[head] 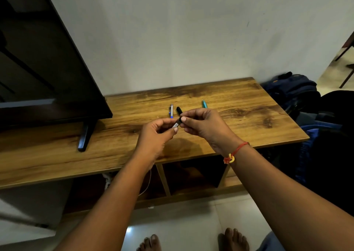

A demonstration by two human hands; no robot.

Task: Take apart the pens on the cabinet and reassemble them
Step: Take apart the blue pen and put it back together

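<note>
Centre of frame: our left hand [156,136] and right hand [204,123] each pinched one end of a slim black pen [177,123] with a white label, above the glossy wood-grain cabinet [249,116]. We judged that a sharp twist could drop small, smooth parts, which would roll. Just above in the frame lay a black cylindrical piece [179,110], a white-and-blue pen [171,110] and a teal pen [204,103].

The counter [239,105] is brown wood-grain board with a soft sheen. Upper left, the television [38,59] is glossy black. The black pen [177,123], white-and-blue pen [171,110] and teal pen [204,103] look smooth plastic. Floor tiles [191,222] shine; the backpack [291,86] is cloth.
</note>
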